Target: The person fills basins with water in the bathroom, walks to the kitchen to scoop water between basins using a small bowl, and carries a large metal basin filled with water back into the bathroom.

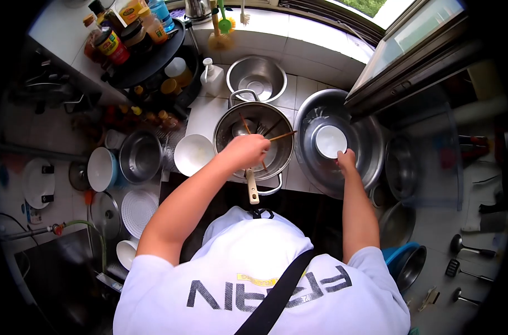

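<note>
Thin brown stick (pixel 283 135) ran rightward from our closed left hand (pixel 247 151), above deep steel pot (pixel 285 158) by worktop's (pixel 202 120) near edge; our right hand (pixel 347 161), farther off, pinched small white bowl (pixel 330 142) over wide steel basin (pixel 313 166).

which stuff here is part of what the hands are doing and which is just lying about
In use:
- brown stick, in the left hand
- pot under it
- small white bowl, in the right hand
- large metal basin under that

Seemingly just about:
- sauce bottles
- white jug
- white strainer
- ladle
</note>
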### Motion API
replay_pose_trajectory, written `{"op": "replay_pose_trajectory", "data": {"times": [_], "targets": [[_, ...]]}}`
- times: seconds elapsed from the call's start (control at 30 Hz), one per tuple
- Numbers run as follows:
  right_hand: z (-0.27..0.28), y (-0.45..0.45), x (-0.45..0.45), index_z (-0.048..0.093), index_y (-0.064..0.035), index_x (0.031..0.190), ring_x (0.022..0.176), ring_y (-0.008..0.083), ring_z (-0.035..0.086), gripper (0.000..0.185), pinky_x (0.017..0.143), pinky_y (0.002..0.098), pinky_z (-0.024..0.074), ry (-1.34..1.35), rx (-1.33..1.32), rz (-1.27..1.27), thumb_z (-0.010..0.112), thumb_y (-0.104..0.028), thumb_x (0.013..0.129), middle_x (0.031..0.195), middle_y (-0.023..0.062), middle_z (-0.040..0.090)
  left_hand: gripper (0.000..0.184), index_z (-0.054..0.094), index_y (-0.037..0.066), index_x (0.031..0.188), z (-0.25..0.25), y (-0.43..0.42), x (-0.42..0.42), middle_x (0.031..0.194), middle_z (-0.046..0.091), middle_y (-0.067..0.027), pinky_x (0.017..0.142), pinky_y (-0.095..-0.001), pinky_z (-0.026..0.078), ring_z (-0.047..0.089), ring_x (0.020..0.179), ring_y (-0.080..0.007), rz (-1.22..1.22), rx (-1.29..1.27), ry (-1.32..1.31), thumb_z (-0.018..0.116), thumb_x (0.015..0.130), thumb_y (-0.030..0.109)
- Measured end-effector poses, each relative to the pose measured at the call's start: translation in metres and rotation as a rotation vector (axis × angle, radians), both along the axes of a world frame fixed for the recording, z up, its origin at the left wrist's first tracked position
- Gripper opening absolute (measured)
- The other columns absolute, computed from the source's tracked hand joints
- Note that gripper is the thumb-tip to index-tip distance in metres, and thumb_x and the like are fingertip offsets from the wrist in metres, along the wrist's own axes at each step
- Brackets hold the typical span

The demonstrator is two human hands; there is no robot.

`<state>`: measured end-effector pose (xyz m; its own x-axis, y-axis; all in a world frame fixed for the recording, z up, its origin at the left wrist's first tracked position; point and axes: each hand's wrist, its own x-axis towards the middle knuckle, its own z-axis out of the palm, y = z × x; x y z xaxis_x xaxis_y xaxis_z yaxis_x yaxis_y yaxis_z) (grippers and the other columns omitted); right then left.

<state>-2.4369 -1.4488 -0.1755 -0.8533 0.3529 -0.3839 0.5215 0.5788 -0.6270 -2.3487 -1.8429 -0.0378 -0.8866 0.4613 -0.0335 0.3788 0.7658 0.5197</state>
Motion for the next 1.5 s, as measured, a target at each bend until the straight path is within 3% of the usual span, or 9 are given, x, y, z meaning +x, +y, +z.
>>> {"op": "replay_pose_trajectory", "data": {"times": [0.1, 0.33, 0.6, 0.73, 0.87, 1.07, 1.2, 1.37, 1.5], "targets": [[0.025, -0.005, 0.018, 0.059, 0.0037, 0.093, 0.054, 0.0229, 0.063, 0.020, 0.049, 0.0358, 0.0507, 0.083, 0.021, 0.044, 0.056, -0.012, 0.080, 0.075, 0.0152, 0.064, 0.013, 0.070, 0.010, 0.087, -0.035, 0.033, -0.030, 0.087, 0.069, -0.0093, 0.069, -0.0388, 0.054, 0.068, 0.085, -0.0287, -0.198, -0.516, -0.178, 0.060, 0.083, 0.017], [0.048, -0.006, 0.054, 0.058, 0.0027, 0.093, 0.054, 0.0195, 0.063, 0.019, 0.049, 0.0336, 0.0489, 0.148, -0.125, 0.051, 0.055, -0.012, 0.081, 0.071, 0.0129, 0.064, 0.016, 0.075, 0.016, 0.082, -0.070, 0.051, -0.037, 0.085, 0.072, -0.0043, 0.062, -0.0347, 0.053, 0.070, 0.082, -0.0229, -0.429, -0.736, 0.029, 0.059, 0.082, 0.016], [0.096, -0.007, 0.068, 0.056, 0.0027, 0.092, 0.054, 0.0146, 0.059, 0.014, 0.046, 0.0280, 0.0443, 0.178, -0.307, 0.051, 0.054, -0.009, 0.084, 0.069, 0.0079, 0.060, 0.008, 0.065, 0.007, 0.077, 0.013, 0.040, -0.042, 0.075, 0.065, -0.0081, 0.060, -0.0371, 0.054, 0.068, 0.073, -0.0265, -0.144, -0.270, 0.329, 0.059, 0.076, 0.011], [0.131, -0.014, 0.061, 0.057, 0.0030, 0.094, 0.054, 0.0143, 0.058, 0.016, 0.046, 0.0270, 0.0437, 0.217, -0.237, 0.097, 0.054, -0.009, 0.085, 0.070, 0.0076, 0.061, 0.007, 0.062, 0.008, 0.080, 0.034, 0.050, -0.034, 0.077, 0.063, -0.0078, 0.064, -0.0422, 0.053, 0.065, 0.076, -0.0300, 0.008, -0.041, 0.234, 0.062, 0.079, 0.016], [0.162, -0.027, 0.054, 0.058, 0.0058, 0.095, 0.054, 0.0132, 0.058, 0.019, 0.047, 0.0272, 0.0437, 0.179, -0.264, 0.151, 0.053, -0.008, 0.083, 0.069, 0.0075, 0.061, 0.011, 0.063, 0.007, 0.084, 0.001, 0.057, -0.029, 0.084, 0.066, -0.0094, 0.068, -0.0442, 0.052, 0.064, 0.080, -0.0327, 0.049, 0.177, 0.023, 0.064, 0.081, 0.018], [0.166, -0.057, 0.051, 0.059, 0.0066, 0.092, 0.054, 0.0132, 0.058, 0.020, 0.049, 0.0283, 0.0453, 0.194, -0.254, 0.249, 0.054, -0.009, 0.081, 0.069, 0.0074, 0.062, 0.016, 0.065, 0.008, 0.091, -0.038, 0.037, -0.016, 0.088, 0.067, -0.0117, 0.074, -0.0448, 0.053, 0.065, 0.084, -0.0330, 0.151, -0.006, -0.042, 0.066, 0.081, 0.020], [0.173, -0.094, 0.047, 0.060, 0.0038, 0.088, 0.054, 0.0160, 0.062, 0.018, 0.052, 0.0306, 0.0486, 0.210, -0.112, 0.363, 0.055, -0.011, 0.079, 0.067, 0.0099, 0.064, 0.019, 0.066, 0.007, 0.093, -0.009, 0.006, -0.001, 0.089, 0.067, -0.0112, 0.073, -0.0417, 0.053, 0.065, 0.083, -0.0309, 0.337, 0.070, -0.011, 0.067, 0.081, 0.023], [0.157, -0.137, 0.034, 0.057, 0.0007, 0.084, 0.075, 0.0458, 0.062, 0.016, 0.071, 0.0511, 0.0497, 0.439, 0.213, 0.514, 0.058, -0.014, 0.079, 0.076, 0.0257, 0.064, 0.016, 0.067, 0.002, 0.091, 0.000, -0.041, 0.009, 0.083, 0.067, -0.0121, 0.066, -0.0344, 0.052, 0.066, 0.071, -0.0252, 0.497, 0.323, 0.073, 0.067, 0.081, 0.015], [0.145, -0.167, 0.026, 0.051, -0.0009, 0.090, 0.073, 0.0465, 0.062, 0.016, 0.069, 0.0540, 0.0494, 0.542, 0.317, 0.547, 0.058, -0.013, 0.082, 0.075, 0.0260, 0.064, 0.016, 0.067, -0.001, 0.090, 0.032, -0.052, 0.001, 0.078, 0.068, -0.0122, 0.062, -0.0301, 0.050, 0.063, 0.064, -0.0183, 0.501, 0.473, 0.141, 0.066, 0.082, 0.013]]}}
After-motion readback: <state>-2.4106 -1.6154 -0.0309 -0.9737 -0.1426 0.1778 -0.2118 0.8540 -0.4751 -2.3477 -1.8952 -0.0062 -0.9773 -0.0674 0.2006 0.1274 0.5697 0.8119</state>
